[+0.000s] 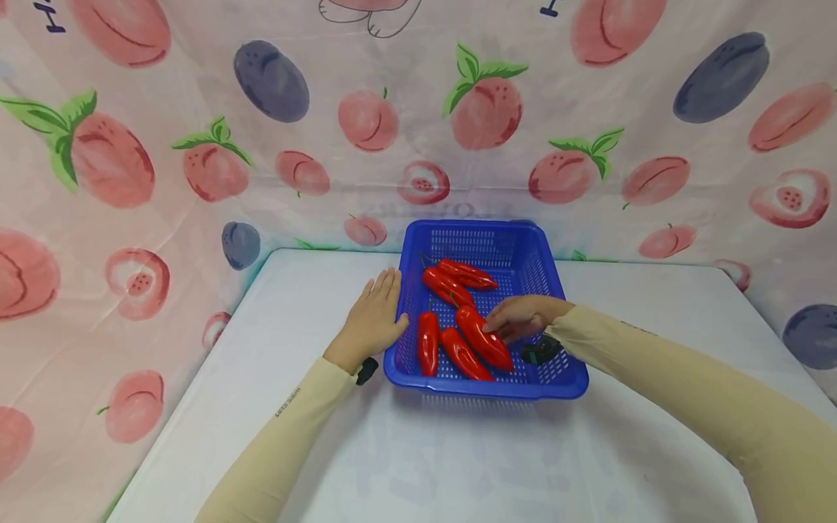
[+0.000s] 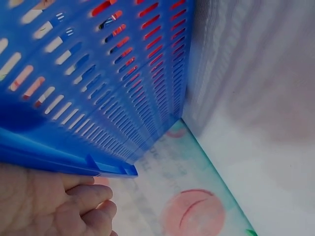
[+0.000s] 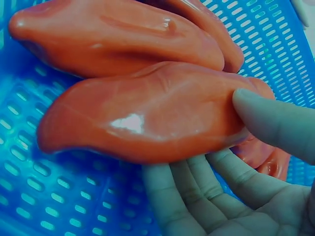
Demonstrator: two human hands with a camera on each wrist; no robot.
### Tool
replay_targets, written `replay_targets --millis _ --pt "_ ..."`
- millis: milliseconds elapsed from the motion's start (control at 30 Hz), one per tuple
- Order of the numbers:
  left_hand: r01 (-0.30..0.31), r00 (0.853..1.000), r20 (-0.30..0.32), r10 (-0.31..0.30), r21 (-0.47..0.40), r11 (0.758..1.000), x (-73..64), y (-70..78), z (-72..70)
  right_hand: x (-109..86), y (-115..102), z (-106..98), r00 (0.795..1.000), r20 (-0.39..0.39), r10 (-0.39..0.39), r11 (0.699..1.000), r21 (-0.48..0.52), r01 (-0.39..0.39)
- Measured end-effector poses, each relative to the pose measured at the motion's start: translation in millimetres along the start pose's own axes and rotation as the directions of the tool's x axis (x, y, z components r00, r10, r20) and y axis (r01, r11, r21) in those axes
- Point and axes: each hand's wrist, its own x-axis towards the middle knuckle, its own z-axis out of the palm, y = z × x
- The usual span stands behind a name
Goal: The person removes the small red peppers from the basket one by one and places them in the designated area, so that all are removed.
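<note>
A blue perforated plastic basket (image 1: pixel 487 390) holds several glossy red peppers, some with green stems. Inside it, my right hand (image 1: pixel 525 317) pinches the largest-looking red pepper (image 1: pixel 480 340); in the right wrist view, the thumb presses on top of this pepper (image 3: pixel 142 115) and the other fingers reach under its side. Two more peppers (image 1: pixel 428 345) lie to its left, and another pair (image 1: pixel 447 286) lies toward the back. My left hand (image 1: pixel 373 319) rests against the basket's left rim, fingers extended. In the left wrist view, that hand (image 2: pixel 54 204) touches the rim's edge from outside.
The basket stands on a white table (image 1: pixel 314 290), near its back edge. A fruit-printed cloth (image 1: pixel 288 196) hangs behind and to the sides. Dark wrist cameras sit at both wrists, the right one (image 1: pixel 541 350) inside the basket.
</note>
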Motion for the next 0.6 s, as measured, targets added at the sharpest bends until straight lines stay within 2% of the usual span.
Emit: replay_targets --millis 333,600 --pt "0.002 1.000 0.003 -0.002 0.001 1.000 0.3 0.5 0.0 0.1 -2.4 -0.4 1.000 0.006 -0.025 0.999 0.024 0.025" --pt "0.000 1.000 0.007 0.000 -0.009 1.000 0.0 1.5 -0.4 -1.5 -2.4 -4.2 0.999 -0.004 -0.038 0.993 0.112 0.038"
